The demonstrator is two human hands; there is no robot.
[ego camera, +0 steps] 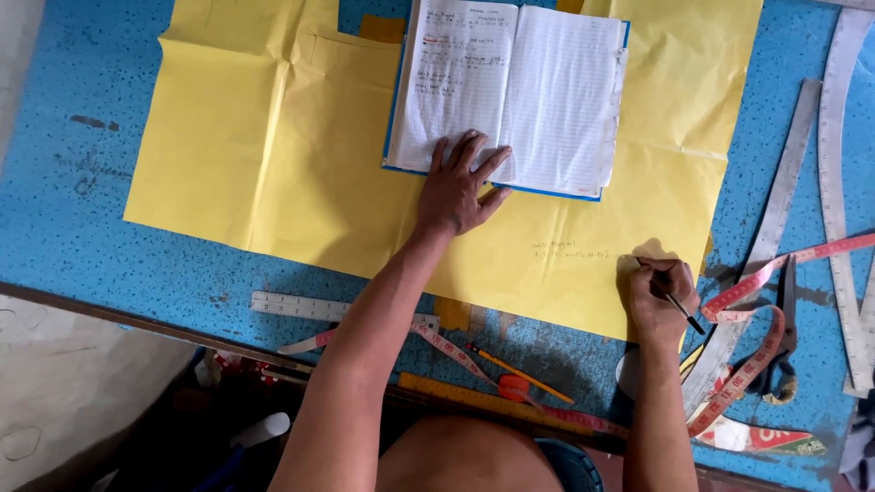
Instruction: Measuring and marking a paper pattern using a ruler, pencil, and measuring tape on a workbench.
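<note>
Hands at work on yellow paper

Yellow paper [273, 164] covers the blue desk [64, 228]. Left hand [458, 187], fingers spread flat, presses the lower edge of an open lined notebook [510, 87] lying on the paper. Right hand [658, 296], its grip pinching a dark pen [673, 299], rests at the paper's lower right corner, beside a pink measuring tape [756, 351].

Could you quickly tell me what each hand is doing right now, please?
Left hand: open, fingers spread flat on the open notebook.
Right hand: closed around a pencil, tip on the yellow paper.
</note>
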